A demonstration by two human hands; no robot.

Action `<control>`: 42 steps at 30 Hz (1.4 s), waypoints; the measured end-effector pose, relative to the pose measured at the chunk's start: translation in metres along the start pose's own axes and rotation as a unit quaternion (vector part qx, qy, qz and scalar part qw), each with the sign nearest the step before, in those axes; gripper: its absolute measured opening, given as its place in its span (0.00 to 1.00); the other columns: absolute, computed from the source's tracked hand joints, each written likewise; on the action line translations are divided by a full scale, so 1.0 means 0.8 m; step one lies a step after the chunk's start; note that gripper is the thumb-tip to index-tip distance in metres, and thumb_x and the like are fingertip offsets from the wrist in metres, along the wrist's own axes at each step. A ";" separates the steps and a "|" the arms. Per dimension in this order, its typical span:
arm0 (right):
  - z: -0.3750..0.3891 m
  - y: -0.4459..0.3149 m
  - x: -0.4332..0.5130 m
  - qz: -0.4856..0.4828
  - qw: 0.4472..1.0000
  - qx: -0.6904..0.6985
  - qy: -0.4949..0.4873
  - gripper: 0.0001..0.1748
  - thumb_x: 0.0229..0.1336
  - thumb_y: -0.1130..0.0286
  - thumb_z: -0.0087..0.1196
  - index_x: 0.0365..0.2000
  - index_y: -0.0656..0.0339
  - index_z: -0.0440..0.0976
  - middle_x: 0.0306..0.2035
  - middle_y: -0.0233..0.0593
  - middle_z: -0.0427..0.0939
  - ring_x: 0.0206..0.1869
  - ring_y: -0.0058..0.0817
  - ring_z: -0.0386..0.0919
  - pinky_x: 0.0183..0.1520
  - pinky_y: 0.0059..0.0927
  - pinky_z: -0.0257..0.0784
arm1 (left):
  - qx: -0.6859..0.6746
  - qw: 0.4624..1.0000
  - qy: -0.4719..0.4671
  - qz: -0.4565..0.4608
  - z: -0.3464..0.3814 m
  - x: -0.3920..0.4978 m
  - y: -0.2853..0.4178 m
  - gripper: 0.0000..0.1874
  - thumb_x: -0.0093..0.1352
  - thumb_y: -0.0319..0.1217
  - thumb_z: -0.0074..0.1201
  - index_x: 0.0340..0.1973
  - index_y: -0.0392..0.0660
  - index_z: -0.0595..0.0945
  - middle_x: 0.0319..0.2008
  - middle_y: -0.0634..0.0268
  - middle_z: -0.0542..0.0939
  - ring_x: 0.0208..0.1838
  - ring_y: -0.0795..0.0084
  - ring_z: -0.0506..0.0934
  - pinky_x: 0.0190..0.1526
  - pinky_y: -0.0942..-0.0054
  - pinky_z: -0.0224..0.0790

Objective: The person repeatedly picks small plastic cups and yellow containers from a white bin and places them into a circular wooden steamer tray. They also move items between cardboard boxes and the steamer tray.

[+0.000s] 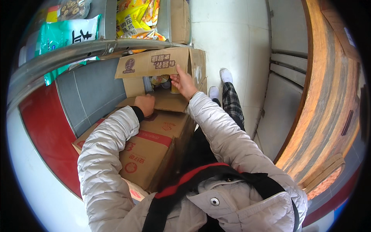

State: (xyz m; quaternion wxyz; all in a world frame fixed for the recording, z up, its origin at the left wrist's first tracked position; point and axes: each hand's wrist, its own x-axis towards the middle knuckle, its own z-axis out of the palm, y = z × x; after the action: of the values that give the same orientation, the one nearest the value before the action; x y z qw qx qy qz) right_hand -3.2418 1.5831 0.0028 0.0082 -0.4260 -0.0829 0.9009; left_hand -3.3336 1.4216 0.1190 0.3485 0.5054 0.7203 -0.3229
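An opened cardboard box [198, 65] lies on its side before me, its mouth towards me. My right hand [184, 84] has its thumb on the printed face of the upper box flap [145, 62], with the fingers at the flap's lower edge. My left hand [145, 104] is curled at the lower box flap [171, 100]; its fingertips are mostly hidden. Inside the box are a yellow-sided container [174, 89] and other small packages [160, 79], partly in shadow.
Closed cartons [139, 162] with red tape stand under my left arm. A metal shelf rail [87, 53] crosses above, with a green-and-white bag [69, 34] and yellow packets [133, 20]. A person's checked trouser leg [232, 100] shows beside the boxes. A wooden counter [321, 101] runs along the right.
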 end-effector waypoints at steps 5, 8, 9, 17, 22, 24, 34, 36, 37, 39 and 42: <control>0.012 -0.025 -0.003 -0.077 0.968 -0.239 0.022 0.23 0.56 0.52 0.52 0.36 0.66 0.73 0.29 0.37 0.76 0.27 0.24 0.70 0.30 0.24 0.66 | 0.081 0.990 -0.067 0.089 0.009 0.011 -0.014 0.08 0.58 0.31 0.53 0.29 0.43 0.82 0.30 0.57 0.81 0.34 0.55 0.80 0.33 0.59 0.73; 0.029 -0.040 -0.018 -0.169 0.958 -0.233 -0.010 0.13 0.57 0.62 0.49 0.27 0.61 0.72 0.20 0.29 0.69 0.20 0.19 0.64 0.21 0.25 0.58 | 0.111 0.982 -0.064 0.139 0.001 0.016 -0.008 0.07 0.58 0.30 0.52 0.25 0.44 0.84 0.29 0.55 0.82 0.34 0.55 0.81 0.33 0.58 0.73; 0.036 -0.047 -0.027 -0.189 0.955 -0.229 -0.008 0.12 0.56 0.63 0.48 0.26 0.61 0.72 0.20 0.29 0.70 0.20 0.19 0.64 0.22 0.25 0.58 | 0.098 0.981 -0.057 0.157 -0.006 0.016 -0.004 0.07 0.57 0.30 0.52 0.25 0.43 0.83 0.29 0.54 0.82 0.34 0.54 0.81 0.33 0.57 0.73; 0.062 -0.131 -0.169 -0.272 0.921 -0.279 0.025 0.15 0.55 0.64 0.50 0.21 0.66 0.73 0.22 0.31 0.73 0.24 0.19 0.67 0.28 0.23 0.63 | 0.016 0.953 0.013 0.302 -0.106 -0.031 0.055 0.06 0.54 0.28 0.52 0.22 0.39 0.81 0.24 0.48 0.79 0.31 0.49 0.79 0.35 0.57 0.72; 0.083 -0.203 -0.322 -0.383 0.840 -0.379 0.063 0.20 0.56 0.60 0.48 0.22 0.70 0.76 0.19 0.42 0.76 0.20 0.31 0.74 0.28 0.34 0.70 | -0.005 0.908 0.106 0.405 -0.213 -0.111 0.117 0.06 0.53 0.29 0.52 0.19 0.39 0.79 0.21 0.50 0.78 0.28 0.49 0.78 0.31 0.58 0.72; 0.084 -0.233 -0.417 -0.391 0.834 -0.380 0.079 0.17 0.57 0.60 0.50 0.25 0.66 0.75 0.21 0.34 0.75 0.21 0.21 0.69 0.26 0.26 0.63 | -0.001 0.882 0.127 0.454 -0.264 -0.161 0.146 0.05 0.53 0.29 0.52 0.19 0.40 0.79 0.20 0.51 0.78 0.27 0.49 0.78 0.30 0.58 0.71; -0.076 -0.302 -0.801 -0.607 0.777 -0.062 0.155 0.14 0.61 0.60 0.49 0.23 0.57 0.68 0.15 0.23 0.61 0.16 0.11 0.52 0.19 0.17 0.48 | 0.220 0.713 0.235 0.623 -0.467 -0.346 0.341 0.05 0.54 0.31 0.53 0.19 0.44 0.74 0.15 0.61 0.74 0.21 0.58 0.76 0.25 0.64 0.69; -0.142 -0.300 -0.823 -0.633 0.751 -0.026 0.185 0.15 0.61 0.59 0.49 0.23 0.57 0.68 0.15 0.23 0.61 0.16 0.12 0.53 0.19 0.17 0.48 | 0.299 0.717 0.196 0.599 -0.482 -0.348 0.388 0.06 0.55 0.32 0.53 0.20 0.45 0.74 0.16 0.62 0.74 0.22 0.60 0.76 0.25 0.65 0.70; -0.177 -0.296 -0.830 -0.659 0.732 -0.026 0.172 0.15 0.60 0.59 0.50 0.23 0.57 0.68 0.15 0.24 0.61 0.16 0.12 0.53 0.19 0.17 0.48 | 0.320 0.705 0.201 0.601 -0.482 -0.346 0.417 0.06 0.55 0.32 0.53 0.21 0.45 0.74 0.16 0.62 0.74 0.23 0.60 0.76 0.25 0.65 0.70; -0.242 -0.292 -0.839 -0.653 0.719 0.082 0.222 0.15 0.60 0.59 0.50 0.24 0.59 0.70 0.15 0.24 0.62 0.16 0.13 0.55 0.20 0.17 0.52 | 0.388 0.688 0.187 0.584 -0.486 -0.332 0.480 0.06 0.55 0.32 0.53 0.22 0.45 0.74 0.18 0.61 0.74 0.23 0.60 0.76 0.25 0.65 0.70; -0.345 -0.264 -0.859 -0.651 0.680 0.183 0.282 0.15 0.61 0.59 0.50 0.27 0.61 0.71 0.17 0.27 0.68 0.17 0.13 0.61 0.22 0.18 0.59 | 0.294 0.650 0.166 0.681 -0.473 -0.308 0.586 0.06 0.57 0.33 0.53 0.26 0.45 0.74 0.24 0.59 0.76 0.27 0.58 0.76 0.28 0.62 0.70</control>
State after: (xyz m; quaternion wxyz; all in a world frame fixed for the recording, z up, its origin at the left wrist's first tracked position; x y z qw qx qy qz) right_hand -2.6037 1.7721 0.3901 0.6939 -0.4882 -0.1665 0.5025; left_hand -2.8921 1.7382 0.4778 0.1787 0.9750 0.0864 -0.1001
